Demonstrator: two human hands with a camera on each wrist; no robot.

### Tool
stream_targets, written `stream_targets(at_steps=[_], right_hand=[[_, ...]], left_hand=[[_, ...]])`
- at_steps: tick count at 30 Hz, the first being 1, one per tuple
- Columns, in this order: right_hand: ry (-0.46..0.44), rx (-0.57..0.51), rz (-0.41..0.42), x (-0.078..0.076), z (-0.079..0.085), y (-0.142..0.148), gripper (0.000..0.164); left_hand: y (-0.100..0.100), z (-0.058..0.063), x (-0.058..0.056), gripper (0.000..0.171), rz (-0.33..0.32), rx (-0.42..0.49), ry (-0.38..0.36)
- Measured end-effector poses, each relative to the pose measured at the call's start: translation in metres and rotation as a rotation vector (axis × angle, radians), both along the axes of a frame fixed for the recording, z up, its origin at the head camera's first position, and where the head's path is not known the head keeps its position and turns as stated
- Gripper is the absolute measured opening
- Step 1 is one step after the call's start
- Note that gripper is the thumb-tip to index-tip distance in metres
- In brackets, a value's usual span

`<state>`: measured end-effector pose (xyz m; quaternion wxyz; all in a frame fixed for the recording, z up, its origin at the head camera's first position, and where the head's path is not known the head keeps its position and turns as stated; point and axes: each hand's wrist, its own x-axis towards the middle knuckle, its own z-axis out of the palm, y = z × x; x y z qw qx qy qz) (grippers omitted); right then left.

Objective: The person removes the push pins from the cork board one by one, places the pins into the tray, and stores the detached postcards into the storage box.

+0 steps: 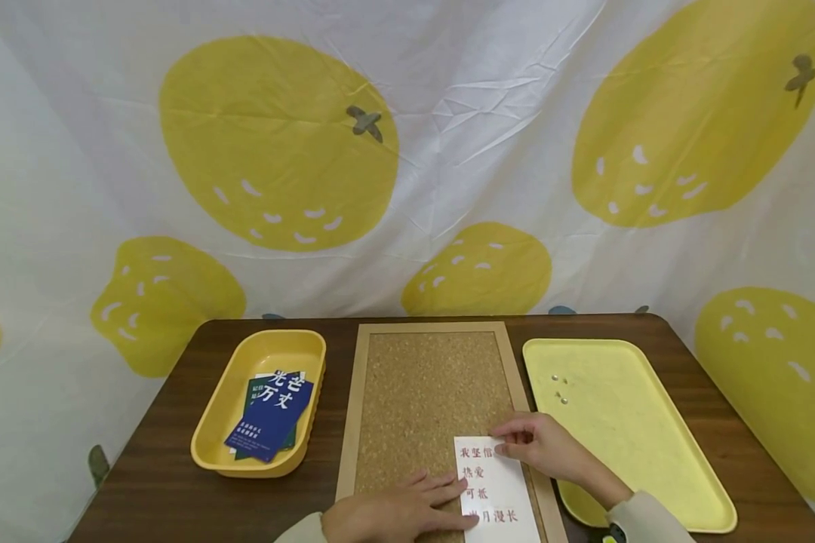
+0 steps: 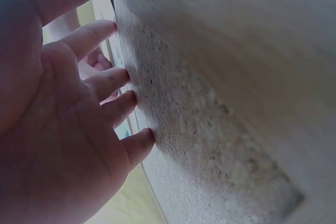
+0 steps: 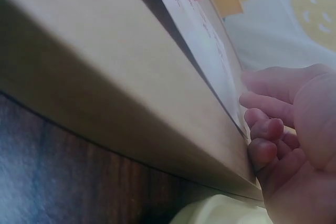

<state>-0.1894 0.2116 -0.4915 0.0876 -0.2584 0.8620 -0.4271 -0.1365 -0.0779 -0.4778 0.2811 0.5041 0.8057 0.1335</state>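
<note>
A white card (image 1: 499, 494) with red Chinese characters lies over the lower right part of a framed cork board (image 1: 431, 392). My left hand (image 1: 401, 509) is spread flat, its fingertips on the card's left edge and the cork beside it. In the left wrist view the fingers (image 2: 113, 82) reach straight down to the cork surface. My right hand (image 1: 550, 449) pinches at the card's upper right corner with thumb and index finger. The right wrist view shows its other fingers (image 3: 265, 140) curled by the wooden frame (image 3: 131, 93). The fingertips hide that corner.
Left of the board stands a yellow basket (image 1: 207, 445) holding several blue and green cards (image 1: 268, 422). On the right, a pale yellow tray (image 1: 625, 422) carries several small clear pins (image 1: 564, 401). A lemon-print cloth (image 1: 448, 166) hangs behind the dark wooden table (image 1: 156, 467).
</note>
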Motion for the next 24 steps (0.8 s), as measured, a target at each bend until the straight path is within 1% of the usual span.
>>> stream_targets(at_steps=[3,6,11,13,18,22,24], right_hand=[[0.012,0.012,-0.005,0.000,0.000,0.000,0.019],[0.021,0.021,-0.007,0.000,0.001,0.000,0.018],[0.037,0.031,-0.001,0.001,0.003,0.000,0.017],[0.043,0.032,0.003,0.001,0.002,0.000,0.017],[0.056,0.022,0.010,0.001,0.000,0.001,0.017],[0.050,0.030,0.005,-0.001,-0.001,0.002,0.017],[0.046,0.038,0.002,-0.001,-0.001,0.002,0.017]], left_hand=[[0.001,0.012,0.004,0.063,-0.001,-0.017,0.027],[0.001,0.017,0.006,0.063,0.001,-0.024,0.036],[0.002,0.017,0.006,0.062,0.002,-0.024,0.036],[0.001,0.017,0.006,0.062,-0.009,-0.019,0.064],[0.001,0.017,0.007,0.060,-0.024,-0.014,0.096],[0.001,0.017,0.007,0.061,-0.015,-0.014,0.074],[0.001,0.016,0.007,0.060,-0.022,-0.011,0.092]])
